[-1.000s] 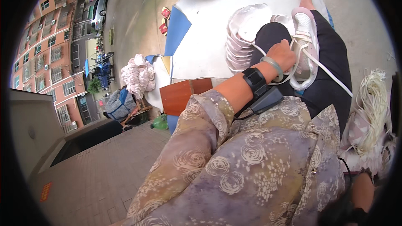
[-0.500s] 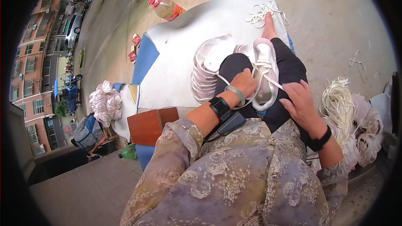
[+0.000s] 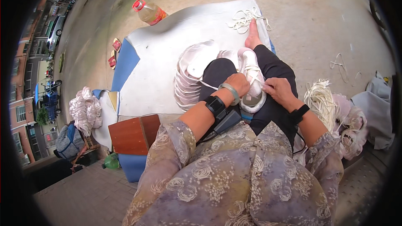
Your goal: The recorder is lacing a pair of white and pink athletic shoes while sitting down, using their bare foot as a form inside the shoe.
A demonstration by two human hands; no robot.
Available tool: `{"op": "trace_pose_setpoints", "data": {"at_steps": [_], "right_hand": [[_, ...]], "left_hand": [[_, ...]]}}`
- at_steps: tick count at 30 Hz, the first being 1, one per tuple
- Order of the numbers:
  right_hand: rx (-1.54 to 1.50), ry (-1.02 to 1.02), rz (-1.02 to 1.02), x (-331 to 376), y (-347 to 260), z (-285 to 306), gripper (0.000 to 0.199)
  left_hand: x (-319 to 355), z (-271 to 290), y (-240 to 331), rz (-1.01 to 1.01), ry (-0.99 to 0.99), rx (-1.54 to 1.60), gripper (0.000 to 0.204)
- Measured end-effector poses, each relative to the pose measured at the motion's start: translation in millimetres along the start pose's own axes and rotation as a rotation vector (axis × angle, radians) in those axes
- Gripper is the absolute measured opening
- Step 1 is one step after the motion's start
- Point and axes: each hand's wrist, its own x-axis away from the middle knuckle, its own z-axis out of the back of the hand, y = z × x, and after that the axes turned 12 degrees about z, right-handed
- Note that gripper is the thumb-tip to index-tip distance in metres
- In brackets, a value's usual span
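Observation:
A white and pale pink sneaker [image 3: 252,72] rests between my thighs, its toe pointing away from me. White laces cross its front. My left hand [image 3: 238,84] is closed at the left side of the shoe; a white shoelace [image 3: 207,85] trails out beside its wrist, and the fingertips are hidden. At the right edge of the opening, my right hand [image 3: 279,90] pinches thumb and finger together on the lace, close against the shoe. A row of nested white-pink shoe uppers [image 3: 186,79] stands just left of my knee.
A white sheet [image 3: 155,67] spreads ahead, with loose laces [image 3: 245,21] by my bare foot. A bottle [image 3: 150,12] stands at its far edge. Bundled laces [image 3: 320,100] and shoe pieces [image 3: 354,129] lie right; a brown board [image 3: 133,136] and a white bundle [image 3: 85,111] lie left.
My right hand has come in to the shoe's edge and its fingers have closed together; the lace stretched to it no longer shows. The view has shifted, moving the scene leftward.

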Motion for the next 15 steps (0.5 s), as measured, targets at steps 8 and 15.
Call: {"op": "trace_pose_setpoints", "data": {"at_steps": [8,15], "right_hand": [[0.021,-0.186,-0.159,-10.9,1.1,-4.7,0.023],[-0.339,-0.324,-0.331,-22.9,-3.5,14.5,0.025]], "left_hand": [[13.8,4.6,9.1,0.083,-0.095,-0.065,0.031],[17.1,-3.6,0.0,-0.021,0.069,-0.019,0.030]]}}
